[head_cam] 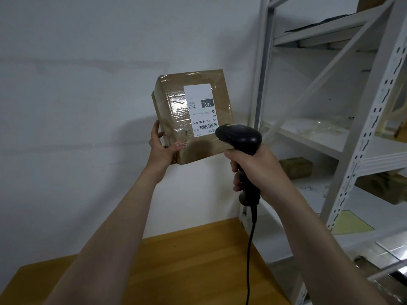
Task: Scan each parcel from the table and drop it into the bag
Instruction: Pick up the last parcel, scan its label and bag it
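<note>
Left hand (161, 148) grips the taped cardboard parcel (174, 111) by its lower corner; the box rises above and right of those fingers (155, 128), label (201, 108) facing the camera. Right hand (253, 170) is clenched round the black scanner (239, 135), whose head sits above its fingers, touching the barcode edge.

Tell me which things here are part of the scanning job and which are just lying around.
Part of the job:
parcel, held up by the left hand
barcode label on it
scanner, held in the right hand
wooden table

Just lying about:
metal shelving
brown boxes on its shelves
yellow sheet lower down
</note>
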